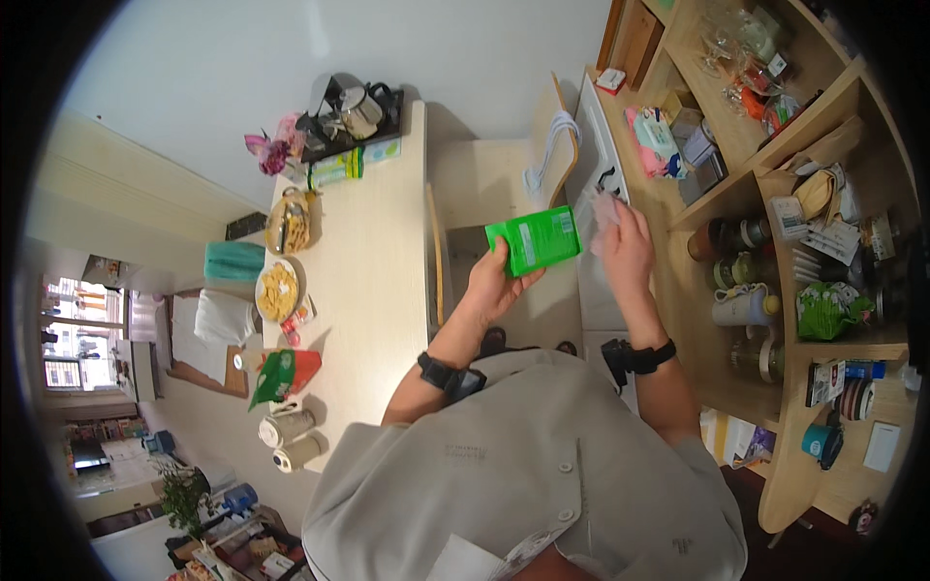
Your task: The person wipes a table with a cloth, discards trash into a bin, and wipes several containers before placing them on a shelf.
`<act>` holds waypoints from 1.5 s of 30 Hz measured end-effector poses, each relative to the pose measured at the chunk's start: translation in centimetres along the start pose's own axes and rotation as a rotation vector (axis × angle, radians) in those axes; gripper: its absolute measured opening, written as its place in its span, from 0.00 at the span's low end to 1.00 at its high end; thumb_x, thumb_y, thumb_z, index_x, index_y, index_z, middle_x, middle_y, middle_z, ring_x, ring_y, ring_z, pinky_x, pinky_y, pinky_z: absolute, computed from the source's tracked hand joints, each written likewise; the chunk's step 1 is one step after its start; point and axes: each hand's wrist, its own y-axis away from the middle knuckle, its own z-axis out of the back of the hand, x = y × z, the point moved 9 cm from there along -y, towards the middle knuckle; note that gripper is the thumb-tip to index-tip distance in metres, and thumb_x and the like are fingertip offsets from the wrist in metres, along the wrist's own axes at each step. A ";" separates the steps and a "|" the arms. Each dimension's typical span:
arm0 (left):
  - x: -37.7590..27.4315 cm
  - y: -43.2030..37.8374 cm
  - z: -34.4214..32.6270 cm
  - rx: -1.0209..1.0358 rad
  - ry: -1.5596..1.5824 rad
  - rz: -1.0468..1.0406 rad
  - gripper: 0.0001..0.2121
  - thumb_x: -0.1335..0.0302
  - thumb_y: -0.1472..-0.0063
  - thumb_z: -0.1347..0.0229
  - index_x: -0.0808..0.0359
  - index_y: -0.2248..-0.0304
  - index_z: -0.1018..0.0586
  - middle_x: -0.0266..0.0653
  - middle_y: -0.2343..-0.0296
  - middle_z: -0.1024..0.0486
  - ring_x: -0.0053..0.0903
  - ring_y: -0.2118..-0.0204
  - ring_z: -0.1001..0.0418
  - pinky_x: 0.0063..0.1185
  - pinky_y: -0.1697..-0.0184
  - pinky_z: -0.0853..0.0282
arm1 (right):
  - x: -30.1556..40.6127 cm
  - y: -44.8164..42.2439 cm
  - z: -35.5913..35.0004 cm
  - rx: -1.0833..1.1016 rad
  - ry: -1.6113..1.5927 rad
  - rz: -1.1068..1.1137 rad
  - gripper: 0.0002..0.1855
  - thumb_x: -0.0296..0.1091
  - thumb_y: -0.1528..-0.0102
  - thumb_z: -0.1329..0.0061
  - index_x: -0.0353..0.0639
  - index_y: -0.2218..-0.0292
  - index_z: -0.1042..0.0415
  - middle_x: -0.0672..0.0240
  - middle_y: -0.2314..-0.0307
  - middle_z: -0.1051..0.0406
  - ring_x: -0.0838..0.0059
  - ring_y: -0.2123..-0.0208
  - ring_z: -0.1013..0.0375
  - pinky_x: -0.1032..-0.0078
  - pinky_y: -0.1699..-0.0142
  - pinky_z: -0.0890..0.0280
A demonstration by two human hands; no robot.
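Observation:
A bright green packet (541, 241) bearing printed writing is gripped in my left hand (498, 279), thumb on its near face, above the gap between the table and the shelving unit. My right hand (626, 243), to the packet's right and apart from it, pinches a crumpled, pale pinkish cloth or tissue (604, 214). On the wooden shelf counter beyond my right hand lies a pack of wipes (656, 138) with a pale lid. Both wrists wear black bands.
Left, a light wooden table (363, 290) bears a plate of yellow food (277, 290), a kettle (360, 112), a red-green bag (287, 374) and lidded cups. A chair (556, 145) stands ahead. Right, shelves hold bottles (741, 305) and a green bag (832, 311).

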 end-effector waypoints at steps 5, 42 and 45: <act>1.1 -1.2 -0.1 -0.093 0.022 0.021 0.23 0.54 0.32 0.63 0.62 0.47 0.36 0.41 0.52 0.32 0.32 0.51 0.30 0.32 0.53 0.28 | 7.9 4.8 -7.1 0.263 -0.073 0.506 0.18 0.24 0.54 0.52 0.41 0.58 0.29 0.60 0.63 0.30 0.58 0.60 0.30 0.64 0.54 0.35; -26.1 24.9 39.9 -1.869 -0.728 -0.612 0.13 0.75 0.37 0.57 0.76 0.56 0.33 0.60 0.59 0.33 0.51 0.56 0.33 0.38 0.52 0.38 | -6.5 13.2 -18.7 0.744 0.042 -0.125 0.18 0.29 0.45 0.55 0.34 0.53 0.29 0.51 0.61 0.28 0.53 0.58 0.28 0.65 0.54 0.34; -25.1 23.4 37.4 -1.836 -0.980 -0.638 0.13 0.76 0.37 0.58 0.76 0.56 0.33 0.63 0.58 0.34 0.53 0.55 0.35 0.39 0.52 0.39 | -6.2 13.5 -19.2 0.783 0.085 -0.100 0.18 0.30 0.45 0.55 0.35 0.53 0.29 0.51 0.61 0.27 0.54 0.59 0.28 0.66 0.54 0.34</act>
